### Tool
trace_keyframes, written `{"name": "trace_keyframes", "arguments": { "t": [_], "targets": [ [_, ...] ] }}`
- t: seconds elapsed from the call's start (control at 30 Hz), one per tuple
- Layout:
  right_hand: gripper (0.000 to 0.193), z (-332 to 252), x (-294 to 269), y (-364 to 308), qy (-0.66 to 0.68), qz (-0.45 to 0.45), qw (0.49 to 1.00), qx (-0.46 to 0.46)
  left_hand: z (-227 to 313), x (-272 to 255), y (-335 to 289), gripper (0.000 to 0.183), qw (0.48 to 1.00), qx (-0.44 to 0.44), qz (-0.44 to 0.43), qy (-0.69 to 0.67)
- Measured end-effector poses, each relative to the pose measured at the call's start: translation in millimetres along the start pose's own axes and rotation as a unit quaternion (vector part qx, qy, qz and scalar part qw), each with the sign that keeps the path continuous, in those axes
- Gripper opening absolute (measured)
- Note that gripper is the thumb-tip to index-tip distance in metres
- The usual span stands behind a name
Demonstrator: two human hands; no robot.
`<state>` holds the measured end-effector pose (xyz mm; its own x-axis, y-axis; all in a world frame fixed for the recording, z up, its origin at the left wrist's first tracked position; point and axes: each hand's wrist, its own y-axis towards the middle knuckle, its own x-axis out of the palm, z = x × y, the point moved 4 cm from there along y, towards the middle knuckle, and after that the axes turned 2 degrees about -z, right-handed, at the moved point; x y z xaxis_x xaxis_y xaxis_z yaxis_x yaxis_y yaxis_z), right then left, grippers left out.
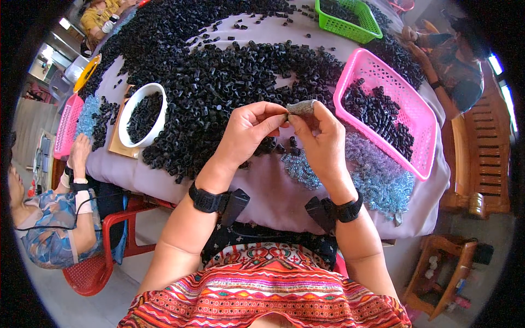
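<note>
Just above the near side of the cloth-covered table, my left hand (247, 130) and my right hand (321, 141) meet at the fingertips. Both are closed in a pinch around something tiny and dark, mostly hidden by the fingers. A grey piece of cloth (302, 107) lies over my right index finger. Beneath and beyond my hands spreads a large heap of small black plastic pieces (197, 82), short and tube-like. Beside my right wrist is a pile of small shiny bluish pieces (383, 183) that look like coils.
A pink basket (424, 145) holding black pieces stands at right, a green basket (350, 34) behind it. At left, a white bowl (124, 123) sits on cardboard (116, 143). Several people work around the table; one person's hand (81, 148) is at left near a red chair (112, 232).
</note>
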<state>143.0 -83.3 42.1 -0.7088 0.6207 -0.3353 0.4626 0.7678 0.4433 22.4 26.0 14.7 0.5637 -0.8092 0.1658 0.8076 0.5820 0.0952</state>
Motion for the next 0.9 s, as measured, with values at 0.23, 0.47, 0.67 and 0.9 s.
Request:
{"name": "trace_keyframes", "arguments": {
  "t": [0.23,0.47,0.67,0.9],
  "targets": [
    [0.014,7.9,-4.2,0.9,0.059,-0.008,0.993,0.105,0.7,7.9,0.1,0.017,0.999,-0.011,-0.032,0.021],
    [0.011,5.9,-3.0,-0.1,0.089,0.008,0.988,0.125,-5.2,4.5,0.3,0.015,0.999,0.009,-0.029,0.008],
    [0.008,-1.9,-1.3,-2.2,0.111,-0.008,0.984,0.137,-9.6,5.1,-0.2,0.016,0.999,0.023,-0.027,0.013],
    [0.006,4.5,-4.2,0.7,0.139,-0.019,0.978,0.153,-6.6,6.0,-0.9,0.016,0.999,0.035,-0.022,-0.001]
  ]
}}
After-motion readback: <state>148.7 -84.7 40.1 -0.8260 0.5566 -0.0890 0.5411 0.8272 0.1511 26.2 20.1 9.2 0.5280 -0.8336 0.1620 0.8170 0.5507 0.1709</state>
